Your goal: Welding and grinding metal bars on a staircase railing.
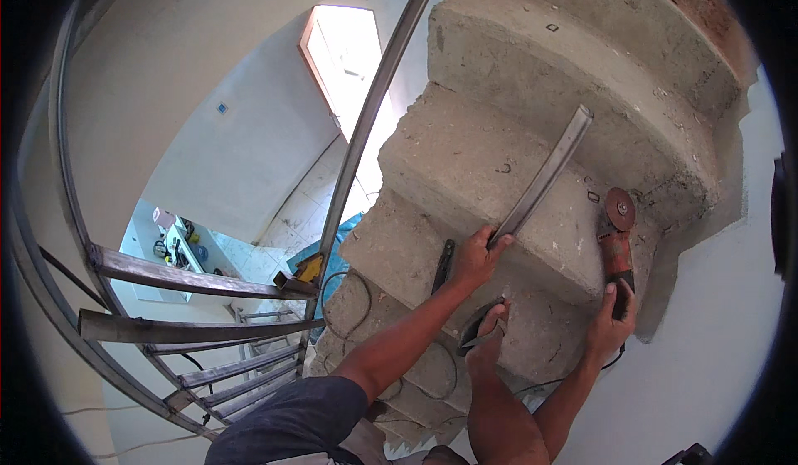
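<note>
Over the concrete stairs (465, 137), the left hand (476, 259) grasps a metal bar (544, 174) and the right hand (613, 319) an angle grinder (616, 253), while left of the stairs a railing (204, 329) looks part-built, several crossbars (199, 277) in place, this bar unattached.

The metal bar (544, 175) looks smooth, concrete steps (461, 137) rough.

The right hand (613, 322) hides the angle grinder (616, 254) (its rear, partly).
</note>
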Action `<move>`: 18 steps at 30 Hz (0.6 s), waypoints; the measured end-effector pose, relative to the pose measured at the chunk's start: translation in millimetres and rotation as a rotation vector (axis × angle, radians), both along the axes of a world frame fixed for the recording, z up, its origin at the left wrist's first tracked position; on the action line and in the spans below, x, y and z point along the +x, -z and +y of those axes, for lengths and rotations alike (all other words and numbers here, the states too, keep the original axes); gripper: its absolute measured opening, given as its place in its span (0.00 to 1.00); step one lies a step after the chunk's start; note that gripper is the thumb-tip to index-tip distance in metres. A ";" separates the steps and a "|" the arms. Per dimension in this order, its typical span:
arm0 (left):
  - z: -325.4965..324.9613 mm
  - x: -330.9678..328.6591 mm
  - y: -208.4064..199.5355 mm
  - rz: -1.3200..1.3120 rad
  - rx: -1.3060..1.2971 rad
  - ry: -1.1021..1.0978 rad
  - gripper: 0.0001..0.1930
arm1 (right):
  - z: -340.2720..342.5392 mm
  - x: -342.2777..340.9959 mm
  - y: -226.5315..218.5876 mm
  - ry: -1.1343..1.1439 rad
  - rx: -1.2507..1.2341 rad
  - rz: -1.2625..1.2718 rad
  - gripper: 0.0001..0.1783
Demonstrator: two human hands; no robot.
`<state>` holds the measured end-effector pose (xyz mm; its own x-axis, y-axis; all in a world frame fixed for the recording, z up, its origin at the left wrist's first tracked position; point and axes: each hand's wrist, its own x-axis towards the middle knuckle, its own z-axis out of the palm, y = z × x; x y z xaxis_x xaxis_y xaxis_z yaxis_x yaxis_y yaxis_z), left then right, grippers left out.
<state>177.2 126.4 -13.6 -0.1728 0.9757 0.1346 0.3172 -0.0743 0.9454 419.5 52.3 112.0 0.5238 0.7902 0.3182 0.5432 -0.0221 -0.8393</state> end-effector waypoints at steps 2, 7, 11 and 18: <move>-7.9 2.9 2.9 -0.022 -0.053 0.020 0.26 | 2.4 8.5 2.9 0.008 -0.009 -0.033 0.22; -30.3 11.5 16.2 -0.171 -0.128 -0.010 0.25 | 22.4 36.6 11.6 0.129 -0.082 -0.642 0.36; -36.3 6.6 40.1 -0.384 -0.316 0.051 0.27 | 35.2 52.1 19.7 0.050 -0.262 -0.637 0.41; -26.2 -8.3 32.6 -0.411 -0.535 0.340 0.30 | 52.2 61.1 -15.5 -0.057 -0.583 -0.505 0.45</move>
<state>168.9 100.2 -46.1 0.2158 0.8984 -0.3825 -0.0276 0.3972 0.9173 480.6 104.5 127.5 0.3791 0.9248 0.0316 0.8707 -0.3449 -0.3506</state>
